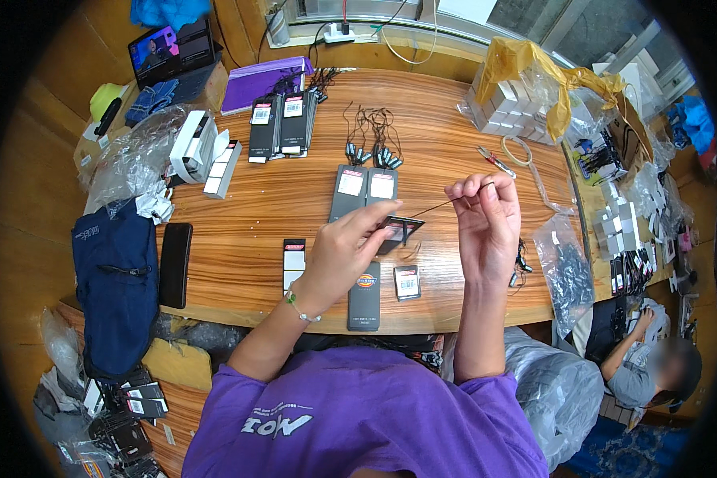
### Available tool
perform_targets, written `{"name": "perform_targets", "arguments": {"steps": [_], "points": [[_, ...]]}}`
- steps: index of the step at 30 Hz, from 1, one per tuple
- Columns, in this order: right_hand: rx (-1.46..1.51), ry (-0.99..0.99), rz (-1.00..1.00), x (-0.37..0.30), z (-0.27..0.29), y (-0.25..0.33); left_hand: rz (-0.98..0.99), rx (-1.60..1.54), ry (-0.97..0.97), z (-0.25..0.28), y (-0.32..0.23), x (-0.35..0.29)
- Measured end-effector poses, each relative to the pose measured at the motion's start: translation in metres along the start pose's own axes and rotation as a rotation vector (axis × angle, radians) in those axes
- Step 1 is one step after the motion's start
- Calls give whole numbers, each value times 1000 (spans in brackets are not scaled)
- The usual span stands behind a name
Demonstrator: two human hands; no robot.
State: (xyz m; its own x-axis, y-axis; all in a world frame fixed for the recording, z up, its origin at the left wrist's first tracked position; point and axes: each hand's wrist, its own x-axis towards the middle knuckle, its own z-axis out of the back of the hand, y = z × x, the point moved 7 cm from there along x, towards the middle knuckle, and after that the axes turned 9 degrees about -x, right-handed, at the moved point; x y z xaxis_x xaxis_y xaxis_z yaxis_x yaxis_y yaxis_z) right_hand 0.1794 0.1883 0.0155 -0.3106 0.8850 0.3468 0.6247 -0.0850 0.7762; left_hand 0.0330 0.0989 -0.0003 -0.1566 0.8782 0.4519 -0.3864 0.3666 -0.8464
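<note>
My left hand [338, 248] holds a dark hang tag [401, 229] tilted between thumb and fingers. From the tag a thin black string [436, 208] stretches up to my right hand [488, 227], whose thumb and fingertips pinch its end. Below my left hand lie a long grey tag [364, 307] and a small square tag with a white label [407, 283]. A strip of labels [294, 263] is beside my left wrist. Two stacks of grey tags [350, 185] stand just beyond, partly behind my left hand, with a bunch of black strings [373, 131] above them.
More tag stacks [280, 127] and a purple pouch [255, 84] sit far left, near a laptop [171, 52]. A phone [175, 265] lies by a navy bag [115, 279]. Small red-handled snips [495, 161], white boxes [506, 107] and a plastic bag [564, 263] are right; another person [645, 366] sits there.
</note>
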Motion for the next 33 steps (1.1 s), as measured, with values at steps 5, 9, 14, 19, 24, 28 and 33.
{"name": "perform_targets", "arguments": {"steps": [5,9,14,19,24,28,33], "points": [[44,82,-23,-2,-21,1,83,-119,127,14,11,-4],[-1,71,-5,-12,-19,20,272,196,166,68,58,-28],[-64,43,24,-16,-8,35,460,410,360,97,110,-75],[-175,3,35,-11,8,37,440,397,326,96,108,-79],[-347,17,-13,-16,4,33,511,127,115,98,86,-75],[-602,37,-97,-25,-20,23,469,-303,-60,89,55,-52],[-958,224,-78,-28,-61,0,381,-233,-102,60,21,-18]]}}
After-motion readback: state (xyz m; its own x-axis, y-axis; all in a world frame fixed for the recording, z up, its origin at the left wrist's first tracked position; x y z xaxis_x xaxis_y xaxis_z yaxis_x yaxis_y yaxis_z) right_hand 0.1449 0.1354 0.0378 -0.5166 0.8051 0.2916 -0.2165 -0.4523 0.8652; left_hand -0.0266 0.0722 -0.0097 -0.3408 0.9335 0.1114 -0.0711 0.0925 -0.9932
